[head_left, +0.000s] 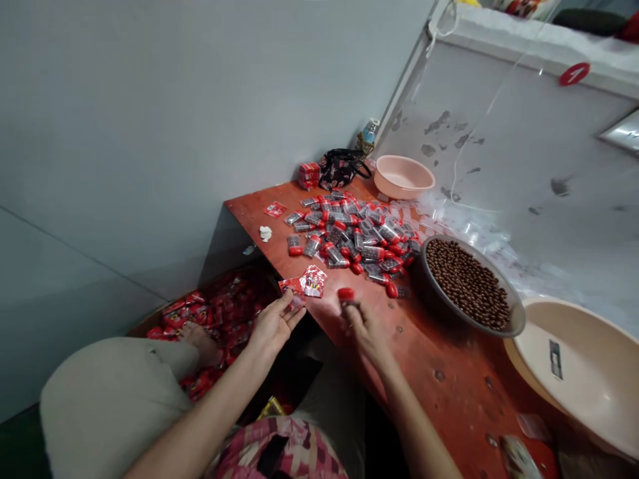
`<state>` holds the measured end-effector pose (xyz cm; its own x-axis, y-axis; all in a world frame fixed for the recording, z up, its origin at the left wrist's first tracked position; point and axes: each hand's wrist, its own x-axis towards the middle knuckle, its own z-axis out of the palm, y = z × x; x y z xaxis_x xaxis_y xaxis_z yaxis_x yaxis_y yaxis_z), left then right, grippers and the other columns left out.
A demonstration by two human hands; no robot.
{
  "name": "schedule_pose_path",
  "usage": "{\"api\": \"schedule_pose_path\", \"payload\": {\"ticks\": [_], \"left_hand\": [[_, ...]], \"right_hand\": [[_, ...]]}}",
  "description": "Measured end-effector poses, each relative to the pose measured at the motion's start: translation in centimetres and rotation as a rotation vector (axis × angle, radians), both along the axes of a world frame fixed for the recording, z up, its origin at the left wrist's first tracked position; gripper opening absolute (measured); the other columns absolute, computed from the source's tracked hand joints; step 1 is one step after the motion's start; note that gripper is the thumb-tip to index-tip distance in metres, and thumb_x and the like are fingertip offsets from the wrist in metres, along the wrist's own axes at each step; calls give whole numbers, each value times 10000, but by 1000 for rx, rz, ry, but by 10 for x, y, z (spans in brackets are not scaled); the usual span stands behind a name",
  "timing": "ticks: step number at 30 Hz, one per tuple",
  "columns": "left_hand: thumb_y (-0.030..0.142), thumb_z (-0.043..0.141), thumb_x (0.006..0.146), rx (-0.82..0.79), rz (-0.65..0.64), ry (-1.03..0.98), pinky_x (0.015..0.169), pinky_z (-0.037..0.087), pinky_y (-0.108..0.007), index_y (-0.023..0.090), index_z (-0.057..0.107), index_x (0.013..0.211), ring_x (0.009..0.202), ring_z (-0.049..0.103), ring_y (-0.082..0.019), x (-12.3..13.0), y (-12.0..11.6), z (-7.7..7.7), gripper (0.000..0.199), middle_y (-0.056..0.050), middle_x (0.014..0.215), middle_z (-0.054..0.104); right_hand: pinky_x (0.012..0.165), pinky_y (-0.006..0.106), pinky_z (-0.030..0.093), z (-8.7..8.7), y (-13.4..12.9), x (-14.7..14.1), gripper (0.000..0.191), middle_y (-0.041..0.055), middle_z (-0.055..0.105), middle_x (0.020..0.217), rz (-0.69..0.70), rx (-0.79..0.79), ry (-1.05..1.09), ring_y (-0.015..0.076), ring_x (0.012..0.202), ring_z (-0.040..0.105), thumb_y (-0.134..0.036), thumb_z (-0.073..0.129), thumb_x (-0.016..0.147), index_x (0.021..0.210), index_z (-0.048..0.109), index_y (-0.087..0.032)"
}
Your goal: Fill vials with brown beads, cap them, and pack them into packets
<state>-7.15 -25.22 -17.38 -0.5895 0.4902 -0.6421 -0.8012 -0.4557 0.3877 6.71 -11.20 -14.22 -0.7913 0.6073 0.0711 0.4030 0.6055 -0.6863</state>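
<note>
Packet [294, 290] sits left, pinched by left hand [272, 324] at table [424, 362] edge; right hand [367, 332] pinches red-capped container [345, 293], cap outward.

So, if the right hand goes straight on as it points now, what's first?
Probably the near edge of the pile, beyond the red piece in the right hand's grip. Depth is unclear; it might pass above.

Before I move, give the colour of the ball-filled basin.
The basin is grey, clearest from the head view.
</note>
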Motion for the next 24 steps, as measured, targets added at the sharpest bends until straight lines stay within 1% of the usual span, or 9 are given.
{"api": "schedule_pose_path", "payload": {"ticks": [1,2,4,5,7,10,17,20,24], "left_hand": [[95,577,738,10,8,-3,660,544,-322,121,594,720,614,641,-151,1,1,1,35,-40,622,652],[89,577,736,20,16,1,655,543,-319,123,594,722,615,641,-152,2,2,2,40,-37,624,652],[88,583,730,50,12,27,617,543,-292,122,593,715,605,636,-151,5,4,5,38,-38,628,651],[91,590,724,67,7,44,590,540,-273,120,593,708,591,632,-146,7,5,7,33,-37,627,649],[96,604,714,102,-6,72,555,529,-243,118,594,702,564,618,-130,11,7,9,27,-34,629,646],[104,620,702,122,-8,97,552,521,-230,118,594,689,560,607,-119,16,8,11,33,-29,632,643],[121,659,665,113,6,147,576,519,-238,110,593,697,582,613,-127,15,8,8,74,-37,651,644],[123,673,649,100,1,144,576,518,-244,106,596,705,590,616,-133,15,8,10,97,-48,667,650],[153,695,629,121,-27,166,565,503,-236,105,597,699,568,602,-125,21,10,15,130,-40,640,643]], "right_hand": [[484,236,428,-3,-18,1,224,-10,570,613,62,-195,54,131,511,549,-343,359,870,875,535,-204],[459,229,432,-6,-35,1,219,-15,569,622,88,-349,107,126,496,552,-355,377,862,894,530,-202],[439,220,443,-13,-60,-2,220,-15,575,655,78,-511,165,120,495,560,-365,402,849,932,526,-204],[441,219,451,-16,-68,-4,225,-12,580,675,56,-548,185,119,501,565,-369,412,844,950,525,-206],[448,217,460,-21,-75,-9,234,-7,588,692,7,-576,214,116,504,567,-374,421,838,961,526,-205],[441,211,458,-25,-75,-15,238,-3,588,682,-43,-580,247,113,493,563,-379,424,836,947,529,-196],[468,214,471,-22,-74,-12,227,1,594,694,-57,-534,268,108,497,564,-353,428,839,959,526,-187],[467,207,472,-20,-73,-9,231,2,591,696,-50,-519,270,106,505,570,-347,423,843,957,526,-175],[474,206,471,-23,-72,-10,229,1,590,695,-54,-519,263,100,504,567,-345,422,845,962,524,-175]]}}
